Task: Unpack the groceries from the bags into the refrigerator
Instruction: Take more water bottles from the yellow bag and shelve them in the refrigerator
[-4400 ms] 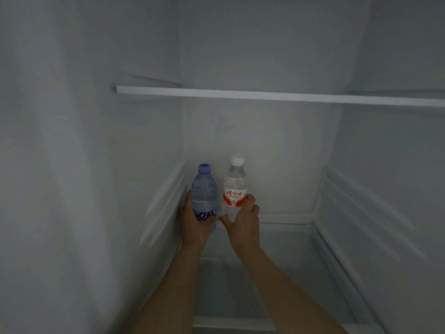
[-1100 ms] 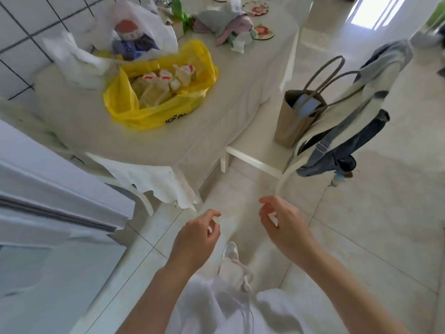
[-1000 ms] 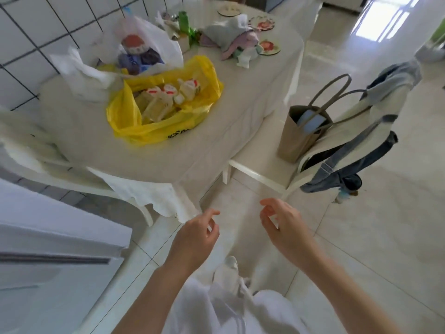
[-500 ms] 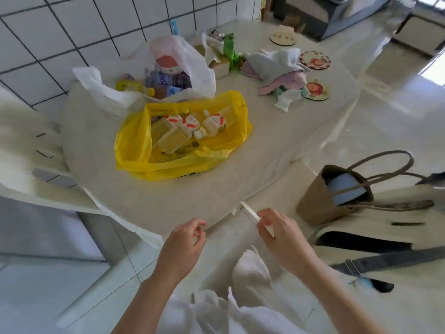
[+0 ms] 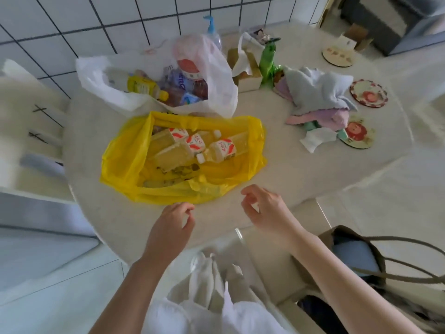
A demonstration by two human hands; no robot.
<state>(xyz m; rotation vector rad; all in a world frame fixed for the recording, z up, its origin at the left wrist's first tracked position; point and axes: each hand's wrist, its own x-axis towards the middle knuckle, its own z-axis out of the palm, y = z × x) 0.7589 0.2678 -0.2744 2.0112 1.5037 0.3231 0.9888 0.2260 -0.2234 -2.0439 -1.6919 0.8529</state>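
A yellow plastic bag (image 5: 125, 169) lies open on the round white table (image 5: 289, 169), holding several water bottles (image 5: 216, 150) with red and white labels. Behind it a white plastic bag (image 5: 216, 75) holds more bottles and packets, one with a yellow label (image 5: 144, 86). My left hand (image 5: 172, 227) hovers just short of the yellow bag's near edge, fingers loosely curled, empty. To its right my right hand (image 5: 267, 208) is also empty, with relaxed fingers, over the table's near edge.
Folded cloths (image 5: 315, 95), round coasters (image 5: 368, 94), a green bottle (image 5: 267, 61) and a small box (image 5: 245, 68) sit on the far right of the table. A brown tote bag (image 5: 356, 256) stands on a chair at right. A white chair (image 5: 29, 131) stands left, against the tiled wall (image 5: 96, 25).
I have turned from the refrigerator, where both hands stood two bottles on a shelf, to the table. Both empty hands have come forward to the yellow bag's near edge.
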